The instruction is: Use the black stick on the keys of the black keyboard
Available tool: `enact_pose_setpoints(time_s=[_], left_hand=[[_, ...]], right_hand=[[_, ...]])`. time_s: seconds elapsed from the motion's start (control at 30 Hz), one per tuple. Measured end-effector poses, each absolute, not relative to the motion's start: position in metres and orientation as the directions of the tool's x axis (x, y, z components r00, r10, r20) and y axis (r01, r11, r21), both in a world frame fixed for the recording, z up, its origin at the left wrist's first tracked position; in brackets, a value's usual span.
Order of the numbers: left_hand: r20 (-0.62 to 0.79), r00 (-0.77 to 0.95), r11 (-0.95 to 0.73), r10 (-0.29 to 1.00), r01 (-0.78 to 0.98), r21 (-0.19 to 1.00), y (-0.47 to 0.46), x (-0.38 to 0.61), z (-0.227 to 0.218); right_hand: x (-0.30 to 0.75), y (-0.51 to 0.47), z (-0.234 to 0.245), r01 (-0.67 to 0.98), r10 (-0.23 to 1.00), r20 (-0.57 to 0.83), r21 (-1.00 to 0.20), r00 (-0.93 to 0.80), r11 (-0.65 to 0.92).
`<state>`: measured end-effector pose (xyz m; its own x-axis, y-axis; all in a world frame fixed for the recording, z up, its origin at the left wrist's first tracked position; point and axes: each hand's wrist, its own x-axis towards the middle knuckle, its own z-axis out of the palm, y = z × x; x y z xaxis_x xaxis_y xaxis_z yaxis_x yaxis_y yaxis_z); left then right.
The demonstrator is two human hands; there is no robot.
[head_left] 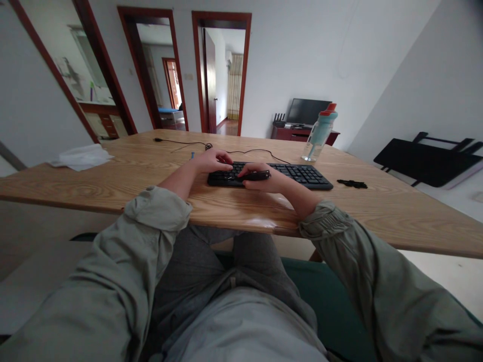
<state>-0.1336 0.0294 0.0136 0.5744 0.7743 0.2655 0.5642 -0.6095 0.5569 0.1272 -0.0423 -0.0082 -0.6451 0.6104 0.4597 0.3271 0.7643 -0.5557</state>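
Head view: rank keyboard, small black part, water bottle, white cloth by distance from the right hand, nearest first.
From the right hand:
1. Keyboard, directly under it, touching.
2. Small black part, on the table to its right.
3. Water bottle, farther back right.
4. White cloth, far left edge of the table.

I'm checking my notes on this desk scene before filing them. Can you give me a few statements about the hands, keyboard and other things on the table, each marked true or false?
1. The right hand holds a slim black object over the keyboard. True.
2. The left hand rests on the white cloth. False: it is at the keyboard's left end; the white cloth lies far to the left.
3. A water bottle with a red cap stands upright behind the keyboard. True.
4. The bottle lies on its side. False: it is upright.
5. A small black item lies on the wooden table, right of the keyboard. True.
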Motion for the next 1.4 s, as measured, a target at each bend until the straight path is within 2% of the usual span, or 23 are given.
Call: enact_pose_setpoints(time_s=[0.17, 0.37, 0.6, 0.8, 1.07, 1.27, 1.4], left_hand=[[0.274, 0.598, -0.633, 0.753, 0.545, 0.55, 0.033, -0.134, 0.009], [0.159, 0.691, -0.661, 0.706, 0.561, 0.499, 0.026, -0.128, 0.012], [0.173, 0.694, -0.68, 0.699, 0.569, 0.462, 0.022, -0.129, 0.014], [0.18, 0.687, -0.673, 0.704, 0.564, 0.479, 0.027, -0.13, 0.01], [0.207, 0.657, -0.667, 0.725, 0.596, 0.447, 0.034, -0.128, 0.004], [0.203, 0.644, -0.66, 0.737, 0.623, 0.419, 0.029, -0.124, 0.006], [0.199, 0.65, -0.662, 0.733, 0.615, 0.428, 0.027, -0.122, 0.006]], right_hand=[[0.131, -0.037, -0.002, 0.357, 0.672, 0.412, -0.614, -0.616, 0.704], [0.134, -0.034, 0.0, 0.364, 0.73, 0.326, -0.702, -0.6, 0.613], [0.121, -0.031, -0.002, 0.42, 0.824, 0.378, -0.724, -0.422, 0.547], [0.117, -0.027, -0.005, 0.415, 0.837, 0.387, -0.737, -0.388, 0.533], [0.114, -0.025, -0.005, 0.264, 0.875, 0.42, -0.839, -0.24, 0.475], [0.113, -0.021, -0.005, 0.285, 0.833, 0.483, -0.786, -0.27, 0.548], [0.119, -0.016, -0.004, 0.294, 0.847, 0.426, -0.805, -0.318, 0.515]])
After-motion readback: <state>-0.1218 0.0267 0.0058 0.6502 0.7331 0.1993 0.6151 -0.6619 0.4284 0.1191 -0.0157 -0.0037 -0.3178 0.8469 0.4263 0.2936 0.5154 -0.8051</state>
